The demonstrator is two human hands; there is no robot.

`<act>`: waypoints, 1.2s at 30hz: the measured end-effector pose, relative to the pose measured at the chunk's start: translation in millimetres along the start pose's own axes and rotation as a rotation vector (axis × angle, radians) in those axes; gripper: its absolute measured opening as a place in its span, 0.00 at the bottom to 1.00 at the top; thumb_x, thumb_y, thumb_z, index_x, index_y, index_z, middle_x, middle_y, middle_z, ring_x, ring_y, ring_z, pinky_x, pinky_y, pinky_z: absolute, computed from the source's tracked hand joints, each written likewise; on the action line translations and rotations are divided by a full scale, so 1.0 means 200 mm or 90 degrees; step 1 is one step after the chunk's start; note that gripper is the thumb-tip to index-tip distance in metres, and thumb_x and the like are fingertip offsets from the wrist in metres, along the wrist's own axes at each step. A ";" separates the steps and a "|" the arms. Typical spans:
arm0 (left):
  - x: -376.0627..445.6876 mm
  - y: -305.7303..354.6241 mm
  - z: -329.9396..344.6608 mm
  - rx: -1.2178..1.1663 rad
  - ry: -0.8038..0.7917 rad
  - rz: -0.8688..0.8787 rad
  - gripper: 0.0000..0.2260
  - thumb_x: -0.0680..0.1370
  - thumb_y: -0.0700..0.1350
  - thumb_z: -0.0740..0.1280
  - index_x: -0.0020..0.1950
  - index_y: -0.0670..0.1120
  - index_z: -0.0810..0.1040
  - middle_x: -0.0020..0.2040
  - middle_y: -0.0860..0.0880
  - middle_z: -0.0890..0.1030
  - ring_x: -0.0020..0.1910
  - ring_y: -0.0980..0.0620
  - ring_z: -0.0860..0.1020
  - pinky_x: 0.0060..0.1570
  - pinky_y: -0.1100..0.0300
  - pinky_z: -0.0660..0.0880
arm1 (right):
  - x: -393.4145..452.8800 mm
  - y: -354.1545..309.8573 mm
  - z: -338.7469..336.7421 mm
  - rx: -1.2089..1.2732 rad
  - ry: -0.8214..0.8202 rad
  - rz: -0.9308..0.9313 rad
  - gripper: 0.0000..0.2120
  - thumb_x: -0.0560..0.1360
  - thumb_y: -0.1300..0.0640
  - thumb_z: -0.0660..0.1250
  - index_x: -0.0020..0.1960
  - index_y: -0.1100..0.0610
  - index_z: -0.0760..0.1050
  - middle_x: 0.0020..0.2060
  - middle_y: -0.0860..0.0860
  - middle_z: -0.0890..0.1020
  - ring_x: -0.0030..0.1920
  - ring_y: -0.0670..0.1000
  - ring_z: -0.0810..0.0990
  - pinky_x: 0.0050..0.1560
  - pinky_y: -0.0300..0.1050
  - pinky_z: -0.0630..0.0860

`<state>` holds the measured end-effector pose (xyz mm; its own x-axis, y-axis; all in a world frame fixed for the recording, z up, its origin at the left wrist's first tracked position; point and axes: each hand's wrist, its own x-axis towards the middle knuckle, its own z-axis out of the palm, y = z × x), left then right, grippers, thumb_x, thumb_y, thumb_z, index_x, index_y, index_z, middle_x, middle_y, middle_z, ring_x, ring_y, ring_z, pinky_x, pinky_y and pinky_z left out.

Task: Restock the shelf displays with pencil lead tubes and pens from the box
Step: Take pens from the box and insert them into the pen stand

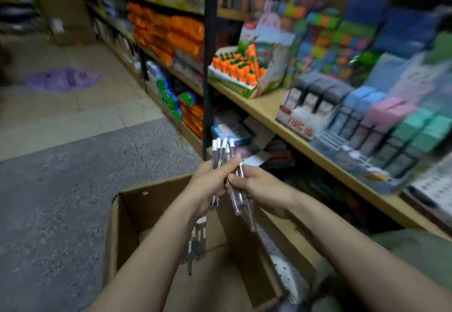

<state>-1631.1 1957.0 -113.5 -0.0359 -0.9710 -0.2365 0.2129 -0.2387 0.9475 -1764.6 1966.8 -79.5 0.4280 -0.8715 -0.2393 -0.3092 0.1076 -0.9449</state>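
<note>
**Op:** Both hands clamped on one bundle of pens (226, 164), held above the open cardboard box (137, 213). Left hand (208, 184) is wrapped round the white-capped ends; right hand (259, 189) pinches the loose lower barrels, thumb on top.

**Eng:** Aligned?

**Op:** No. Caps fan out up top, a few barrels splay down past my right grip. More pens (195, 240) lie in the box below.

**Eng:** Square them first?

**Op:** I'd say so: tap the ends level and tighten the left grip before reaching to the shelf (269, 108), or strays may drop back. Frame is blurred, so I can't tell which display takes them.
</note>
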 end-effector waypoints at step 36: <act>-0.29 0.11 1.30 0.048 -0.349 0.010 0.06 0.80 0.51 0.65 0.54 0.53 0.72 0.30 0.53 0.73 0.27 0.56 0.72 0.31 0.58 0.73 | -1.27 0.45 -0.97 -0.692 0.646 -0.002 0.14 0.72 0.64 0.72 0.55 0.52 0.82 0.55 0.49 0.79 0.47 0.56 0.82 0.38 0.51 0.81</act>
<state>-1879.1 2003.4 -23.0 -0.5409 -0.8358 -0.0941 0.1477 -0.2045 0.9677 -2066.2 2104.9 -59.4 -0.1889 -0.8737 0.4482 -0.9722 0.1021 -0.2108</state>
